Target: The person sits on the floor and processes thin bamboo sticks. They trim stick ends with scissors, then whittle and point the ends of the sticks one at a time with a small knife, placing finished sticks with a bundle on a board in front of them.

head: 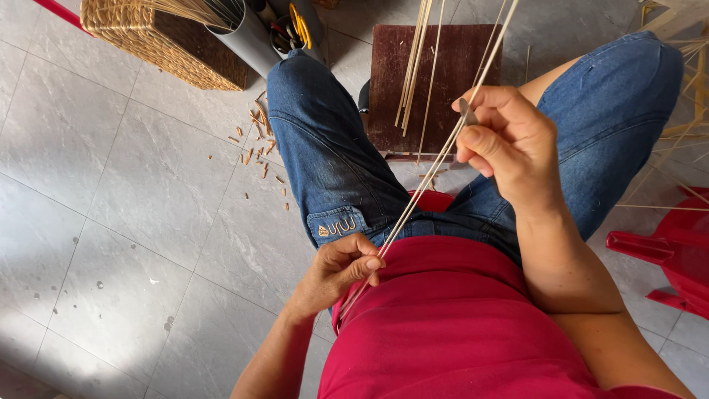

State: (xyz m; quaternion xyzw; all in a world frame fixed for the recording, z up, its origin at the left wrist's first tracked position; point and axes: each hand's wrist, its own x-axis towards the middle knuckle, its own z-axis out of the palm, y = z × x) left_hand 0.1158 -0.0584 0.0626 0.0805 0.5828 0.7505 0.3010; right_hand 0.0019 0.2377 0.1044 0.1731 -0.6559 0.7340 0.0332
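Going from the left, the grey tiled floor [111,222] is carrying a scatter of short brown cane offcuts [260,144] at about ten o'clock from the middle of the view. At eleven o'clock a woven basket [159,37] is standing beside a grey tube [247,37] that is holding tools.

The left hand [340,270] is sitting at about six o'clock, just in front of the red shirt [458,325]. It is curling shut, with thumb and fingers pinching the lower end of a bundle of thin pale cane strips [428,177].

The strips are running up and to the right, toward one o'clock, crossing between the knees in blue jeans [325,148]. Behind them, at twelve o'clock, a dark brown wooden stool [458,66] is carrying a few more loose strips.

The right hand [509,144] is working at about two o'clock. It is closing around the same strips higher up and is also gripping a small grey metal blade [467,112] against them with the thumb.

At three to four o'clock a red plastic chair [665,255] is standing at the frame's edge.
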